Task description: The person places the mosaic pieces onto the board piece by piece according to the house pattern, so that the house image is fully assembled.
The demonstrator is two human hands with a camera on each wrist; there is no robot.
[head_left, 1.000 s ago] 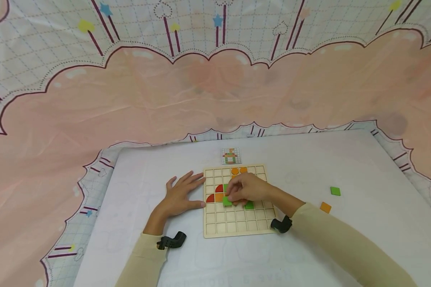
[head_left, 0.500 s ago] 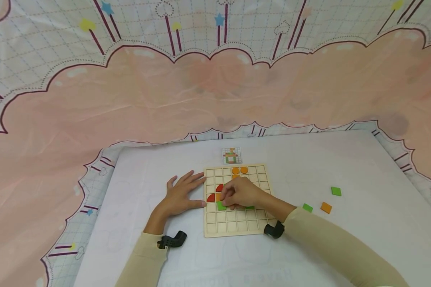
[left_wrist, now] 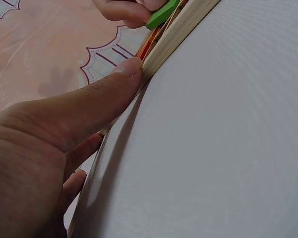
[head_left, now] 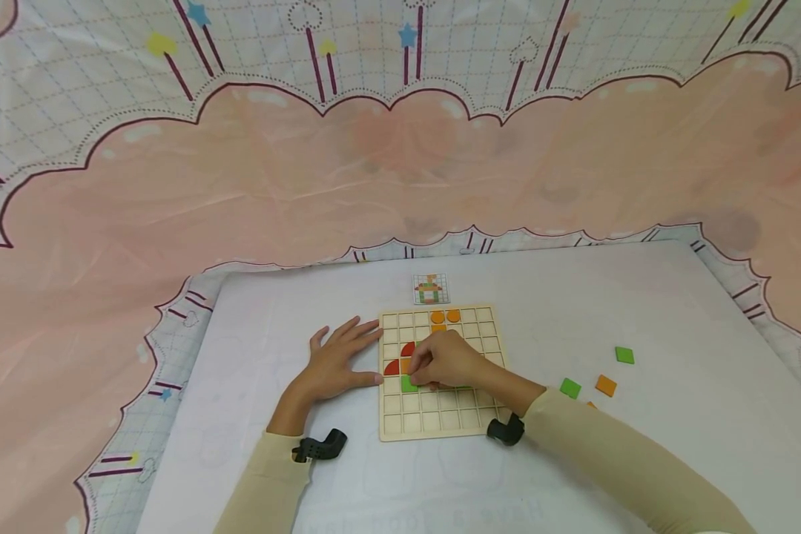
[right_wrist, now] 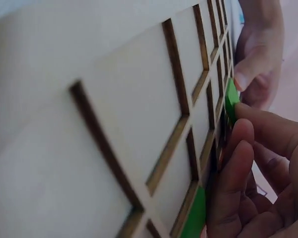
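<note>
My right hand [head_left: 449, 359] is over the wooden grid board [head_left: 440, 424], pinching a green square tile [head_left: 409, 383] by its edge. In the left wrist view that tile [left_wrist: 161, 15] is tilted, close over the board's left part. Spread fingers of my left hand [head_left: 339, 365] touch the board's left edge, thumb and fingertips against its side. Red quarter-circle tiles [head_left: 391, 368] and an orange square tile [head_left: 406, 366] lie just beyond the held tile. Orange round tiles [head_left: 437, 317] fill cells in the top row. Another green tile [right_wrist: 194, 218] sits in a cell beneath my right hand, which hides the board's middle.
A small printed pattern card [head_left: 430, 289] lies behind the board. On the white table [head_left: 274, 311] to the right are loose tiles: a green one [head_left: 624, 355], another green tile [head_left: 570, 387] and an orange one [head_left: 605, 386]. An orange corner [head_left: 592, 405] shows beside the right sleeve.
My right hand has carried the green tile left and toward me, to the cell area below the orange square. Its sleeve has uncovered more loose tiles. My left hand stays in place.
</note>
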